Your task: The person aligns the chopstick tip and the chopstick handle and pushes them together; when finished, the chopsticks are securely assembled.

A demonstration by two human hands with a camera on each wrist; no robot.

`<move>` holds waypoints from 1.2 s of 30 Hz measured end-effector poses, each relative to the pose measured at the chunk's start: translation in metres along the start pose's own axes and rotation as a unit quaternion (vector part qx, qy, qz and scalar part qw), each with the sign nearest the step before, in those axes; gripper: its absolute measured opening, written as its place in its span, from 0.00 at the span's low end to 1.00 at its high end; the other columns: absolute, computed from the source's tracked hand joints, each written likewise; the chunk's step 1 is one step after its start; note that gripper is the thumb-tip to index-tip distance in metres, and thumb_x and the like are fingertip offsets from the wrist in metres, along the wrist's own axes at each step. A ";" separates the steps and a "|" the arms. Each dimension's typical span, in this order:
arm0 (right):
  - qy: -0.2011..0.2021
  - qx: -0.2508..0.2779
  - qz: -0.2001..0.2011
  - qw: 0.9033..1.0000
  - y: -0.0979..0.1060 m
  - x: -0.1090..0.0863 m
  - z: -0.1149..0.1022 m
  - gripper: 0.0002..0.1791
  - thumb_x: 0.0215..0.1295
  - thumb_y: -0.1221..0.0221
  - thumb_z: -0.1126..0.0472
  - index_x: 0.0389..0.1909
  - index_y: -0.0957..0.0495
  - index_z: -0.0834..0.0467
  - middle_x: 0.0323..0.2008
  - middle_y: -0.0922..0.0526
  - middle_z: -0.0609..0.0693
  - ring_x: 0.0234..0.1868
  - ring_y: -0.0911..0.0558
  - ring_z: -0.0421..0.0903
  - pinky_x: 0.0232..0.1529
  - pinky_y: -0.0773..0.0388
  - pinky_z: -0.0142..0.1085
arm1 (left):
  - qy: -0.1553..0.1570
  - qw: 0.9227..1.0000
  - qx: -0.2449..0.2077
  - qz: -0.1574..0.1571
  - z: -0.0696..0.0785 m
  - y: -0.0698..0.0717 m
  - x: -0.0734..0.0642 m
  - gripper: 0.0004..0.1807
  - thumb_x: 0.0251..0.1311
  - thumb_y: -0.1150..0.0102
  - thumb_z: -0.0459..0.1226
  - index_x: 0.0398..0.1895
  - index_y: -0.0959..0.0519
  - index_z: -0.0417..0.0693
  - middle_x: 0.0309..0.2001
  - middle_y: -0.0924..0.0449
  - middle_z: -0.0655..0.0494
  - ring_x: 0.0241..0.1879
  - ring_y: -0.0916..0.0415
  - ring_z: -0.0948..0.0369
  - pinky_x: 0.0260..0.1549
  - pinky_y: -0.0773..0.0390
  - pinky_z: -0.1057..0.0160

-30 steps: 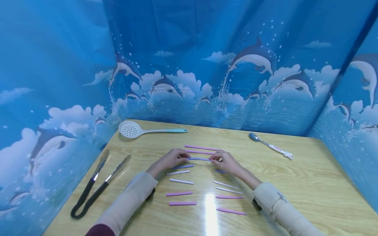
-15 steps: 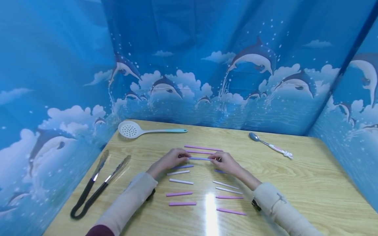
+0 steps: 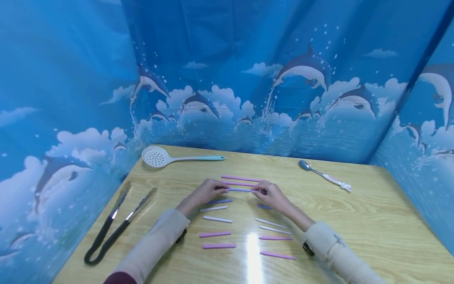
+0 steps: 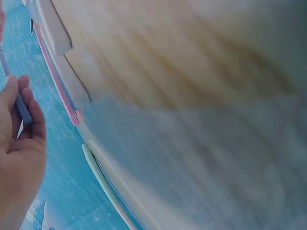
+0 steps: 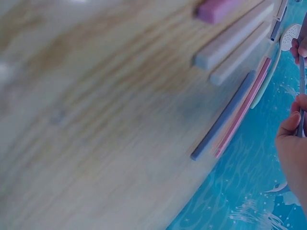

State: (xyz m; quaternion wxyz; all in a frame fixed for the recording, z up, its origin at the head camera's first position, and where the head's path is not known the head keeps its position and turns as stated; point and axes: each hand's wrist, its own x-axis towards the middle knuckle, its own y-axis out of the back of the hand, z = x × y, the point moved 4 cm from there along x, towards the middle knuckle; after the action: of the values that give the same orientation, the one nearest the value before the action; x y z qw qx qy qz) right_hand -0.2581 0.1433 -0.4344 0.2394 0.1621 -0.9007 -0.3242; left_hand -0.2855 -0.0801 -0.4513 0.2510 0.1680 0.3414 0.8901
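Observation:
A thin blue-violet stick (image 3: 240,190) spans the gap between my two hands above the table. My left hand (image 3: 208,191) pinches its left end, and my right hand (image 3: 272,195) pinches its right end. In the left wrist view the stick's squared end (image 4: 24,111) pokes out between the fingers of my left hand (image 4: 20,153). The right wrist view shows the stick (image 5: 302,76) running from one hand to the other. Just beyond lie two long pink sticks, a farther one (image 3: 242,178) and a nearer one (image 3: 241,184).
Short blue, white and pink sticks lie in a left column (image 3: 218,219) and a right column (image 3: 275,238). Black-handled tongs (image 3: 110,232) lie at left, a slotted skimmer (image 3: 156,156) at back left, a spoon (image 3: 331,179) at right. A dolphin-print curtain (image 3: 227,71) surrounds the wooden table (image 3: 383,221).
The stick between my hands showed a slight bend in its middle one second ago; it is straight now. Both hands have stayed nearly in place.

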 end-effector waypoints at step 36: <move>0.049 0.005 -0.003 0.999 0.010 0.005 -0.017 0.07 0.59 0.40 0.72 0.37 0.19 0.71 0.30 0.21 0.53 0.26 0.30 0.33 0.24 0.28 0.25 | -0.142 0.985 0.056 0.076 0.023 0.004 -0.010 0.10 0.59 0.40 0.30 0.42 0.18 0.32 0.34 0.15 0.44 0.33 0.18 0.55 0.33 0.19 0.71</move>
State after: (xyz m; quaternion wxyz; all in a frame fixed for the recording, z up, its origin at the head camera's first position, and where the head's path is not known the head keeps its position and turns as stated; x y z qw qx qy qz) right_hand -0.2542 0.1400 -0.4144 0.2813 0.1814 -0.8893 -0.3118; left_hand -0.2674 -0.0760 -0.4336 0.2189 0.3321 0.3374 0.8532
